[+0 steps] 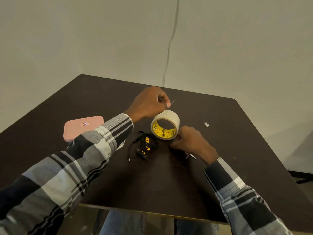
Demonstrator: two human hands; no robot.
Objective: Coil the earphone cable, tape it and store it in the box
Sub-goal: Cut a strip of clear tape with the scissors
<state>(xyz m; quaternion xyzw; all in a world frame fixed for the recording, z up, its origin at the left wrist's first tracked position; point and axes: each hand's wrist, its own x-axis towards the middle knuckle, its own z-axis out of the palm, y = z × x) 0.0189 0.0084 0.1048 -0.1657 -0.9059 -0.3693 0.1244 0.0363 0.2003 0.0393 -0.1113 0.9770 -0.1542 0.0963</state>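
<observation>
A dark brown table [169,184] fills most of the view, with one corner pointing away toward the pale wall [84,39], where a thin wire [169,48] hangs down. Two arms in plaid sleeves [76,167] reach over the table from the near side. On the left part of the table lies a pink box [79,126] with its lid closed and a small label on top; its long side runs roughly left to right, and the left sleeve covers its near corner. Near the middle of the table the tape roll [165,124] is held up on its edge, tilted, so the open hole with the yellow core faces the camera and a little to the left. The left hand [149,104] is above the roll with fingers curled, and it pinches the free end of the tape, which rises from the top of the roll. The right hand [191,141] is at the lower right of the roll with fingers curled and seems to grip its rim; the exact contact is hidden. Just below the roll, the black earphone cable [144,145] lies on the table in a loose coil with yellow parts. Its long axis runs from upper right to lower left, and one loose end points to the lower left. No hand touches it. A small white scrap [206,124] lies further right.
</observation>
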